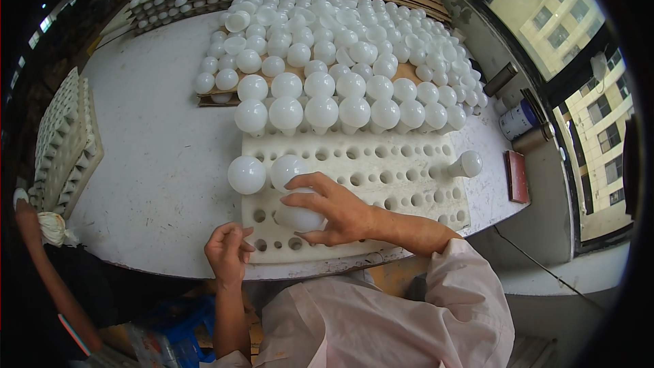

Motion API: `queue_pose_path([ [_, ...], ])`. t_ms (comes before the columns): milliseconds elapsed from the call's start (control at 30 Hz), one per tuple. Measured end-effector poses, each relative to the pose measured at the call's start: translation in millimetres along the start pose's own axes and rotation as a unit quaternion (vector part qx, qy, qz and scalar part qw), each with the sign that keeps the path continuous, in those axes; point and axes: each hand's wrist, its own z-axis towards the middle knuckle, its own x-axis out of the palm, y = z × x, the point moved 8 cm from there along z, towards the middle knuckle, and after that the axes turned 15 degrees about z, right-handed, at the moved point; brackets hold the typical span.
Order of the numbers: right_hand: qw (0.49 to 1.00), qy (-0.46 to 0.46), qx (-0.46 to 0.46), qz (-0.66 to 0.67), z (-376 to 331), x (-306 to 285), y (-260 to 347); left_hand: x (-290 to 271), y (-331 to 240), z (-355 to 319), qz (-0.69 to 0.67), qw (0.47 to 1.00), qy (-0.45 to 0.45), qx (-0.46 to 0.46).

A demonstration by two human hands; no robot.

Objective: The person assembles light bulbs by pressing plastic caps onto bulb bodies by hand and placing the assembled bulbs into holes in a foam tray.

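Observation:
My right hand [334, 211] is closed around a white light bulb [300, 212], with its thumb below and its fingers over the top. The bulb is over the near left part of a white foam tray [320, 228] with rows of round holes. Just beyond my fingers, two more white bulbs [246, 175] sit side by side in the tray. My left hand [228, 249] is at the tray's near left corner, its fingers loosely bent and a little apart, with nothing visible in them. Two rows of bulbs [320, 112] stand along the tray's far side.
Many white bulb covers [300, 54] lie on cardboard behind the tray. One bulb [469, 163] leans at the tray's right edge. Stacked trays [61, 143] stand at the left near another person's arm [51, 266]. A can [518, 121] and a dark red box [516, 176] are by the window.

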Motion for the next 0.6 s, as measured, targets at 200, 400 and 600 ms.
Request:
queue_pose_path([
  [200,0.991,0.093,-0.057,-0.079,43.7,52.6,-9.1,-33.9,9.0,4.0,-0.014,0.979,-0.199,0.031],
  [400,0.988,0.009,-0.097,-0.117,52.0,-5.3,5.9,-40.4,24.2,0.1,0.026,0.978,-0.206,0.034],
  [600,0.915,-0.111,0.205,-0.328,92.9,-188.0,-140.0,-40.3,44.7,13.1,0.020,0.974,-0.223,0.034],
])
